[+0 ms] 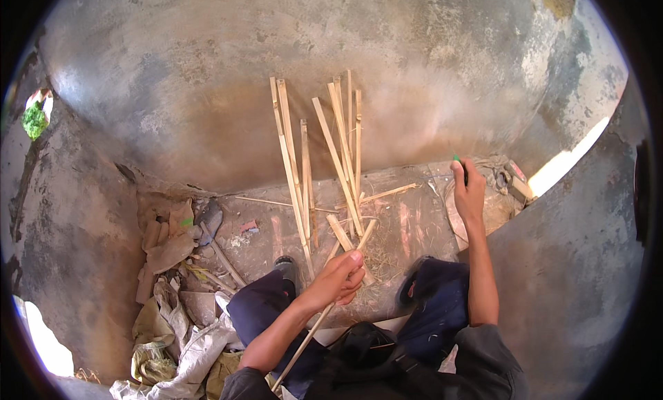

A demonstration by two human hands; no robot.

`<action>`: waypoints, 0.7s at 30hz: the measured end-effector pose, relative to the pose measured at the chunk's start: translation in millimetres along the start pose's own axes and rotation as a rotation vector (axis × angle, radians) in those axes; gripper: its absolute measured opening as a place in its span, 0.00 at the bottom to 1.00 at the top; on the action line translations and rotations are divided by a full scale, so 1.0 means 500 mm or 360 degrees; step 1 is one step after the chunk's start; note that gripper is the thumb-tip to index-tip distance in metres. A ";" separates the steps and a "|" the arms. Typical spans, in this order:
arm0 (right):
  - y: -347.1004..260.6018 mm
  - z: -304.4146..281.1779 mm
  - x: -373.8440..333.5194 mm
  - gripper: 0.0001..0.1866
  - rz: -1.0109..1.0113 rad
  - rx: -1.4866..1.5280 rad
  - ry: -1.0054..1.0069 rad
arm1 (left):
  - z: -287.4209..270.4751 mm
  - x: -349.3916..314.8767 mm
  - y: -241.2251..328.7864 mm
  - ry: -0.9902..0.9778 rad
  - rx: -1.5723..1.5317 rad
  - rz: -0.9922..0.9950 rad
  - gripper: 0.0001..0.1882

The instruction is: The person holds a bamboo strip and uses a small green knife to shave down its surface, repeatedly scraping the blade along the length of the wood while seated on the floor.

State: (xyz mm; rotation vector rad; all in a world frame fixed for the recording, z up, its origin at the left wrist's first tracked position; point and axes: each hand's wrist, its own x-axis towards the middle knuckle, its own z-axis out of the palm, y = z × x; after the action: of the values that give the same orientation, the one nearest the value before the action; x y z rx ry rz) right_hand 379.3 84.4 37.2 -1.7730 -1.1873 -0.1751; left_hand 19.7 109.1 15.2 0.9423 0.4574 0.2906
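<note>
My left hand is closed around a long, thin bamboo strip. The strip slants from between my feet back past my left thigh. Just beyond that hand, a thicker piece of split bamboo lies at a slant, partly hidden by the fingers. Out to the right and raised, my right hand is closed on a tool with a green handle. Most of the tool is hidden in the fist and its blade cannot be made out. Several bamboo strips lean on the wall in front, with a second group right of them.
A rough concrete wall rises ahead. Thin shavings and loose sticks lie on the floor. Sacks and broken pieces are heaped at left. Brick-like blocks lie in the right corner.
</note>
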 end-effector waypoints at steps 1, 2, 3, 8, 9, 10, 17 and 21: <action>0.011 -0.004 -0.014 0.16 0.0016 0.0124 -0.0014 | -0.008 0.001 0.009 -0.0047 -0.0134 -0.0085 0.22; 0.019 -0.008 -0.032 0.16 0.0039 0.0246 -0.0033 | -0.022 0.007 0.009 -0.0184 -0.0324 -0.0095 0.22; 0.006 0.006 -0.054 0.15 0.0074 0.0197 -0.0140 | -0.045 0.014 0.002 -0.0308 -0.0514 -0.0114 0.22; -0.090 0.065 -0.130 0.12 -0.0325 0.0300 -0.0480 | -0.073 0.034 -0.016 -0.0701 -0.0974 -0.0081 0.19; -0.105 0.068 -0.142 0.12 -0.0378 0.0363 -0.0522 | -0.075 0.037 -0.019 -0.0722 -0.1010 -0.0098 0.18; -0.122 0.063 -0.147 0.12 -0.0357 0.0422 -0.0553 | -0.076 0.040 -0.021 -0.0743 -0.1045 -0.0116 0.17; -0.170 0.090 -0.161 0.13 0.0216 0.1356 -0.1001 | -0.057 0.059 -0.034 -0.0811 -0.1106 -0.0220 0.17; -0.176 0.101 -0.165 0.11 0.0373 0.1506 -0.1005 | -0.051 0.064 -0.022 -0.0726 -0.0688 -0.0080 0.22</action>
State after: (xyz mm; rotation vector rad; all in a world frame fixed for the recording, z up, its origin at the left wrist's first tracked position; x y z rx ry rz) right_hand 250.0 76.5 18.4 -1.0905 -1.1684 0.9955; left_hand 35.5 134.7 -14.7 0.5472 -0.0073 0.1135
